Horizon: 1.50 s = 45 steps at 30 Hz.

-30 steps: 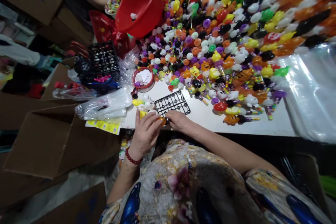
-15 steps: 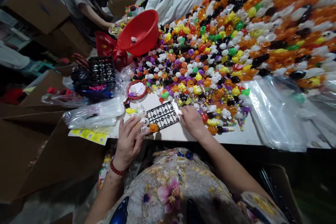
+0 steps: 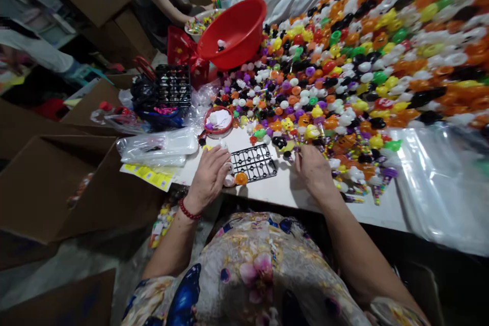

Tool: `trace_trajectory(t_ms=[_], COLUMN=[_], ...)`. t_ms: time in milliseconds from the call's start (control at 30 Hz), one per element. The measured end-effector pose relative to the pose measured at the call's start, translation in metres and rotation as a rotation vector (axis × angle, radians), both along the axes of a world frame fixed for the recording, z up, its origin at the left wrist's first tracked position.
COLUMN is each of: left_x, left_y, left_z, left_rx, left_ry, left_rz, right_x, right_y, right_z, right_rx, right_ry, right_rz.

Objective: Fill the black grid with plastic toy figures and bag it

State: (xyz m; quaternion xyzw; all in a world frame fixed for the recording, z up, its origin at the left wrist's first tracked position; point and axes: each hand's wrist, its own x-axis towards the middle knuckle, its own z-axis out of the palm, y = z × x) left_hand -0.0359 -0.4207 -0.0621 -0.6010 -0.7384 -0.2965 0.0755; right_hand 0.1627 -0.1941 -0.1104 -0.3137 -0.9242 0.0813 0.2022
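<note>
My left hand (image 3: pixel 209 175), a red bead bracelet at its wrist, lies with stretched fingers over several small white toys beside a black plastic grid (image 3: pixel 254 163). Its palm covers part of them. An orange round toy (image 3: pixel 241 178) sits by its fingertips, at the grid's left end. My right hand (image 3: pixel 315 172) is at the near edge of the toy pile, right of the grid. Its fingers are curled together; whatever is between them is hidden. Close to its fingertips lie small black and yellow toys (image 3: pixel 281 142).
A large heap of colourful small toys (image 3: pixel 367 66) covers the table's back and right. Behind are a red basin (image 3: pixel 235 35) and a round red-rimmed basket (image 3: pixel 218 121). Clear plastic bags (image 3: pixel 439 188) lie right, more bags (image 3: pixel 158 146) left. A person (image 3: pixel 164 0) works behind.
My right hand has moved from the grid's right end rightward to the toy pile. My left hand stays over the toys at the grid's left end. The whole view has shifted.
</note>
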Motion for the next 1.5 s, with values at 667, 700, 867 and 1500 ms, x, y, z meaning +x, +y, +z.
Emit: trace_trajectory(t_ms=[667, 700, 867, 1500], left_x=[0.001, 0.001, 0.002, 0.004], left_y=[-0.001, -0.001, 0.000, 0.002], left_z=[-0.006, -0.006, -0.006, -0.002], left_rx=[-0.139, -0.134, -0.130, -0.106], left_ry=[0.012, 0.013, 0.038, 0.029], left_rz=[-0.171, -0.179, -0.185, -0.162], right_x=[-0.087, -0.086, -0.073, -0.014], right_y=[-0.062, -0.063, -0.065, -0.019], right_z=[0.039, 0.037, 0.021, -0.009], right_rx=[-0.698, -0.721, -0.829, -0.542], right_ry=[-0.031, -0.015, 0.099, -0.069], right_rz=[0.598, 0.591, 0.535, 0.015])
